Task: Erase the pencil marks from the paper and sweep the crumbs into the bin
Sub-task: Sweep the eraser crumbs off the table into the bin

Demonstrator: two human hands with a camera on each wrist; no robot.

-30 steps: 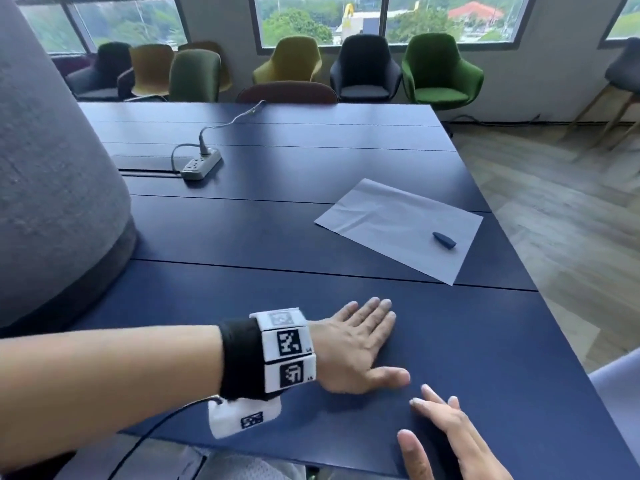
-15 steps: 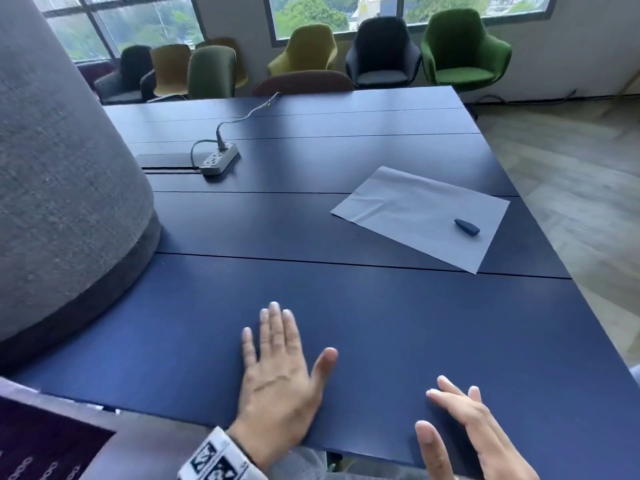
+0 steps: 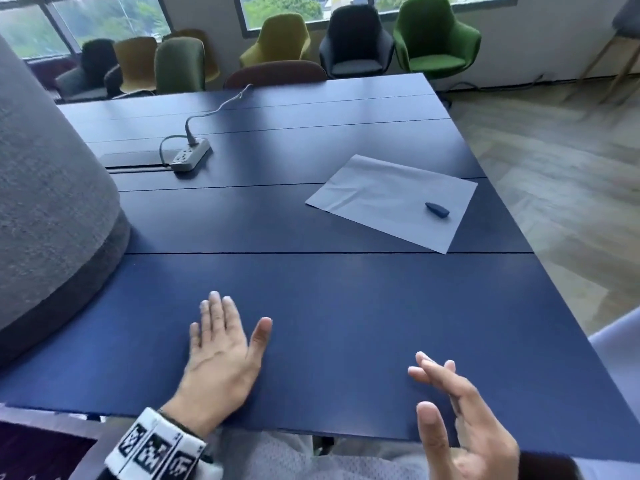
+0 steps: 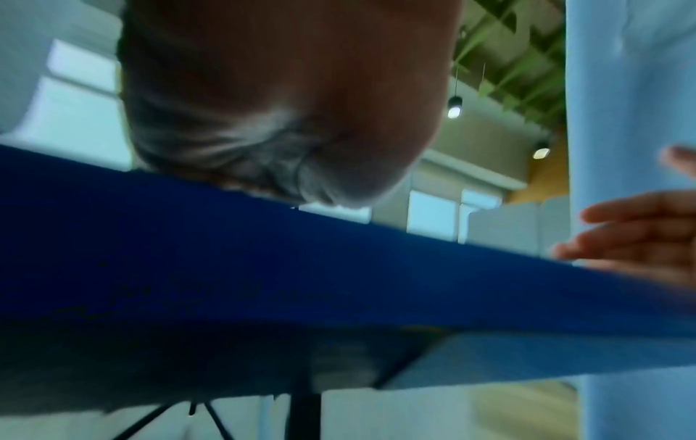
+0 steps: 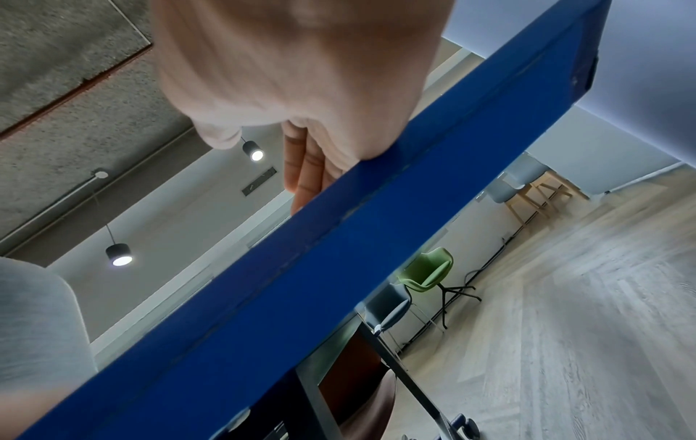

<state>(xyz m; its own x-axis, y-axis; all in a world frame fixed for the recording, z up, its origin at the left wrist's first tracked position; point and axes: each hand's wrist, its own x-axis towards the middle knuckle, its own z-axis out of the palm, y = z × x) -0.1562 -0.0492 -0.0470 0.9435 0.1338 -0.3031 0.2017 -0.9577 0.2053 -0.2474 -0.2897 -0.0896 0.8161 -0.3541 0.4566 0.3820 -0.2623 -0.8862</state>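
A sheet of pale paper (image 3: 391, 199) lies on the dark blue table (image 3: 311, 306) at the right. A small dark eraser (image 3: 437, 210) rests on the paper near its right edge. My left hand (image 3: 221, 351) lies flat, palm down, on the table near its front edge, fingers straight. My right hand (image 3: 460, 410) hovers edge-on at the front right, fingers straight and empty. In the left wrist view the right hand (image 4: 633, 238) shows beyond the table edge (image 4: 339, 282). Both hands are far from the paper. No bin is in view.
A large grey fabric-covered cone (image 3: 52, 209) fills the left side of the table. A power strip (image 3: 191, 154) with its cable lies at the back left. Several chairs (image 3: 436, 39) stand behind the table. The wooden floor (image 3: 571, 188) drops off to the right.
My left hand drew back from the middle toward the front edge and turned to point forward. My right hand rose and tilted onto its edge. The view shifted left and down.
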